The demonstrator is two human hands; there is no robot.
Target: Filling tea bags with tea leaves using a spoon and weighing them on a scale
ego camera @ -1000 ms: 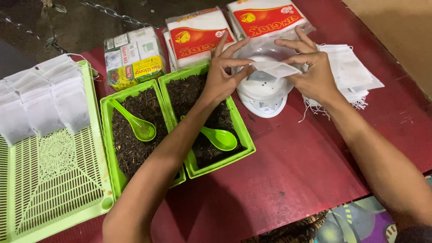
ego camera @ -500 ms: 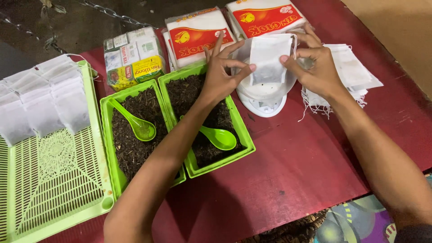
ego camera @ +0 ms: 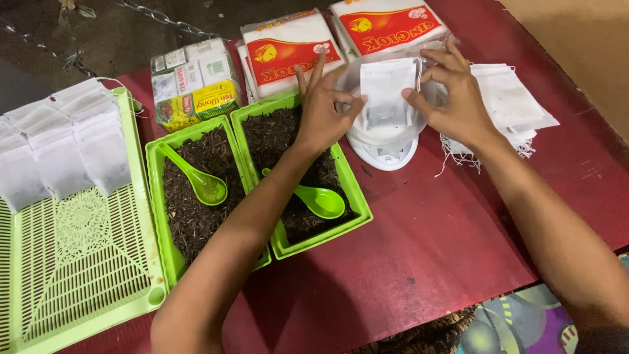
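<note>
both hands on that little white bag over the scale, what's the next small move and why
Probably set the white bag flat on the white scale: the left hand and right hand pinch its sides upright just above it, and dark fill shows inside.

Light is moderate and even, falling from above and somewhat in front, so the red surface [ego camera: 419, 262] shows a soft sheen near its middle rather than hard glare. Dim shadows lie under both forearms and along the near edge. The ground beyond the far left corner is dark and murky. Focus is sharp across the middle; the near right corner looks softer. Slight wide-angle stretching bends the green slotted tray [ego camera: 78, 262] at the left edge.
</note>
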